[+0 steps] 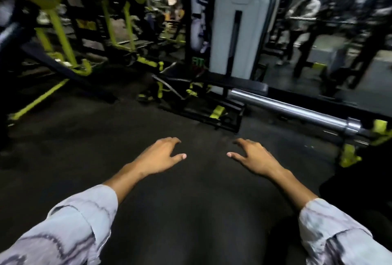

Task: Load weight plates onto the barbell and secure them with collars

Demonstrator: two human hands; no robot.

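Dark rubber floor beneath blurred yellow-and-black gym machines.

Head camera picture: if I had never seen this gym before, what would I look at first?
Probably the two bare hands: the left hand and the right hand reach out low in the middle, fingers spread, holding nothing, over the dark floor. Next comes the shiny barbell sleeve on the right, with no plate on it. The lime-green machine frames at upper left stand out too, though they are blurred.
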